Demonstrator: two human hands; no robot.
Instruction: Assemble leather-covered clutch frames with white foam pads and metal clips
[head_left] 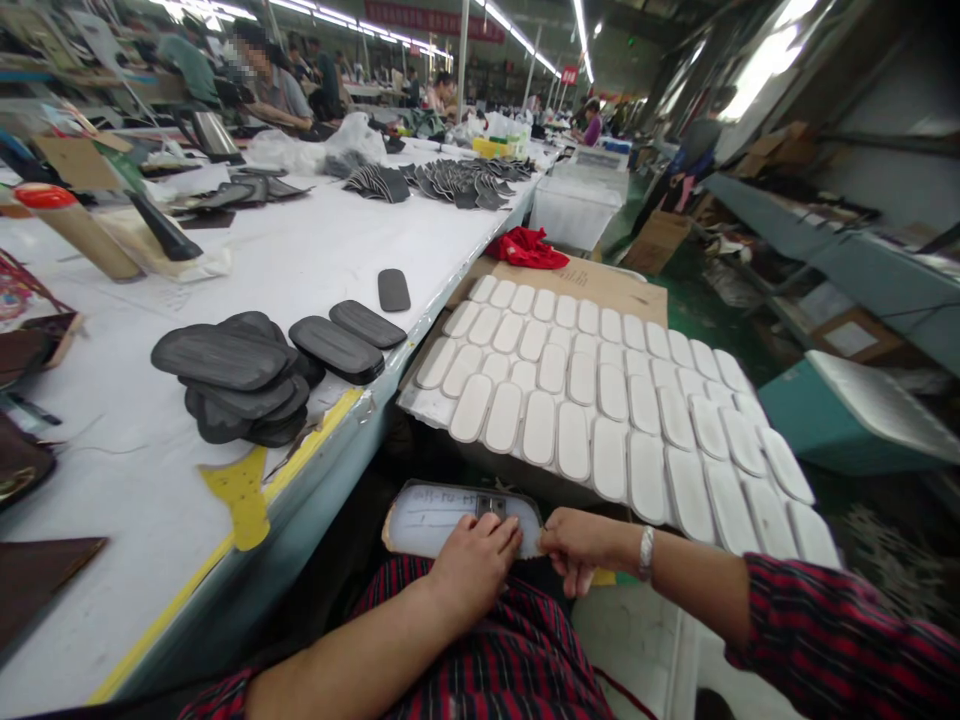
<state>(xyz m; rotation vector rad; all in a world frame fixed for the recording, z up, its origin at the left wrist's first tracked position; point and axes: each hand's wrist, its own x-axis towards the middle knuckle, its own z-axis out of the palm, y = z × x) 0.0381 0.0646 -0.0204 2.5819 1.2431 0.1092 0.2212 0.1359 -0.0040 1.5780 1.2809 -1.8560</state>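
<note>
Across my lap lies a long rounded white template (435,515) with handwriting on it, a tan edge and a small metal fitting (491,506). My left hand (478,558) is closed over its near side, fingertips bent together beside the metal fitting. At the template's right end, my right hand (574,545) is closed in a pinch at the rim; anything small between those fingertips is hidden. To the right, rows of white oval pieces (574,440) lie on a board. Dark grey oval pieces (221,358) are piled on the white table to the left.
The white table (300,235) runs along my left, its edge marked with yellow tape. A yellow cut-out piece (238,495) overhangs that edge. A red cloth (529,248) lies beyond the white pieces. A red-capped tube (82,230) is at far left. Several people work farther back.
</note>
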